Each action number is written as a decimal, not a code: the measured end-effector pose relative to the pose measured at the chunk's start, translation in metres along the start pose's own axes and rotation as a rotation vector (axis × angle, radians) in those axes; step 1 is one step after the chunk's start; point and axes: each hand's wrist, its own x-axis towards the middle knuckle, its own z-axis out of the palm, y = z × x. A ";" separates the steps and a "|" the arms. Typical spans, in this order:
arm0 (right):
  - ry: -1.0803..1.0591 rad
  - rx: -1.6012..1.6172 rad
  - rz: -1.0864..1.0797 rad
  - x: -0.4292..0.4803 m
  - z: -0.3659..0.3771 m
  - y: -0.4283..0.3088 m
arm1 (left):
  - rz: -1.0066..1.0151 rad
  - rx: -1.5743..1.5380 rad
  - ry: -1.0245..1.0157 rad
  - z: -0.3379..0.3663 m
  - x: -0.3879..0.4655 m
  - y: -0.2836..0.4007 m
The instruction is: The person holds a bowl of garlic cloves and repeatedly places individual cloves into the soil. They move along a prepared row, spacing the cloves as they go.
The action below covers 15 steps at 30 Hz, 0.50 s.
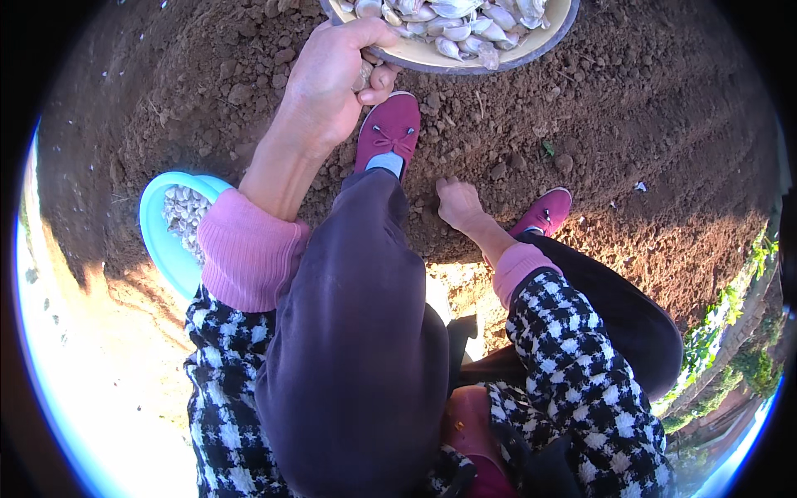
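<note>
My left hand [330,81] grips the near rim of a round bowl [429,58], its thumb over the edge. Whitish-purple garlic cloves [457,31] fill the bowl, whose far part is cut off by the top of the view. Something small and brownish shows between the left thumb and the curled fingers; I cannot tell what it is. Down at the loose brown soil [492,137], my right hand [459,202] touches the ground between my two shoes. Its fingertips are hidden, so whether it holds a clove is unclear.
A light-blue plastic basin [155,233] with more cloves [185,215] stands on the ground at left, partly behind my left sleeve. My maroon shoes [391,127] rest on the soil. Green plants [703,367] line the right edge. Small white scraps dot the soil.
</note>
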 end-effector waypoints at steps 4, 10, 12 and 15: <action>-0.053 0.000 0.031 0.002 -0.004 -0.006 | 0.033 -0.055 0.122 -0.010 0.014 -0.005; -0.365 -0.094 -0.294 0.009 -0.094 -0.005 | 0.041 -0.030 0.302 -0.027 0.025 -0.032; -0.346 -0.087 -0.455 0.004 -0.158 0.008 | 0.000 -0.026 0.299 -0.026 0.025 -0.043; -0.151 0.046 -0.420 -0.019 -0.253 0.028 | -0.116 0.024 0.251 -0.017 0.027 -0.058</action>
